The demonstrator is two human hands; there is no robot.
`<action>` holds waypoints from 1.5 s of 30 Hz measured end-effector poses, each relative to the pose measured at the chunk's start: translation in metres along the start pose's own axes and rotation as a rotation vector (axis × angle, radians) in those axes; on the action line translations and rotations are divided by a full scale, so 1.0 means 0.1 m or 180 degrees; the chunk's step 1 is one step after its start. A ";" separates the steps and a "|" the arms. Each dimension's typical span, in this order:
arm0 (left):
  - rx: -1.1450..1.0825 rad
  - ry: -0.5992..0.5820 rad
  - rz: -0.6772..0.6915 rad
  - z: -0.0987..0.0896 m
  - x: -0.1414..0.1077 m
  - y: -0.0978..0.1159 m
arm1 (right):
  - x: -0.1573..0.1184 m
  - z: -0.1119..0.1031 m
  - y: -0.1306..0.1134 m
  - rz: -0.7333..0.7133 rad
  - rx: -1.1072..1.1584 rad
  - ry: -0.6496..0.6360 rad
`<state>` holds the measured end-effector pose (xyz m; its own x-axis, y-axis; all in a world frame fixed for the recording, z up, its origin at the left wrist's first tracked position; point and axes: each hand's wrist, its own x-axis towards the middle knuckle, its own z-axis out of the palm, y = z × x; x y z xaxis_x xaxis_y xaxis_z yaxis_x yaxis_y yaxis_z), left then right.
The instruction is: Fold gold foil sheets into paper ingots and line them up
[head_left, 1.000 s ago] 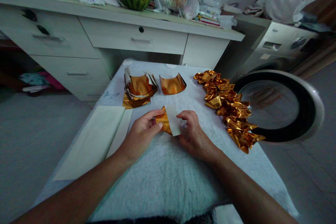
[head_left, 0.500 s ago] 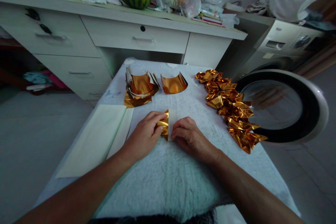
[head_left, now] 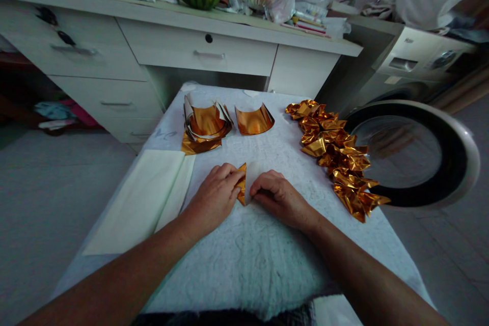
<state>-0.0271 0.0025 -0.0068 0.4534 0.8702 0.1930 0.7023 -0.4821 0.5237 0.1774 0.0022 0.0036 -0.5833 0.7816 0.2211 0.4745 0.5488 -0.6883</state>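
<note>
Two bare hands meet at a small folded sheet of gold foil paper with a whitish back (head_left: 241,193), which lies on the counter (head_left: 263,260), covered in pale blue fuzzy cloth, between the left grip (head_left: 216,188) and the right grip (head_left: 280,196). The left grip lies palm down with its fingers over the gold part; its thumb is hidden, so how tightly it closes cannot be told. The right grip is narrow, its curled fingers and thumb on the whitish part at the sheet's right side.

Beyond the left grip stands a nested stack of curved gold sheets with whitish backs (head_left: 206,121), with a flat shiny gold piece (head_left: 200,147) at its near edge. Just to the right of that stack, beyond the space between the grips, is a single curved gold sheet (head_left: 254,121). To the left of the left grip lie long, flat cream-white sheets (head_left: 135,198). To the right of the right grip, a row of crumpled shiny gold foil shapes (head_left: 324,147) runs from the counter's far side toward its near right.
</note>
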 end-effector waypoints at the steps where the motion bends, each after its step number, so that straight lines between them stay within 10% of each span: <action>1: -0.0034 -0.0024 0.0014 0.00 0.00 0.00 | 0.01 0.00 0.01 0.0031 -0.0022 -0.0023; 15: -0.0117 -0.0051 0.0050 -0.01 -0.05 0.05 | 0.22 -0.06 -0.05 0.0514 -0.0187 -0.0510; 45: -0.0025 -0.0074 -0.0194 -0.03 -0.08 0.14 | 0.16 0.06 -0.04 0.0667 -0.0428 -0.0074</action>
<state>-0.0223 -0.0110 0.0010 0.4226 0.8953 0.1411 0.7248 -0.4273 0.5405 0.1619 0.0107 0.0054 -0.4773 0.8763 0.0662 0.6692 0.4112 -0.6189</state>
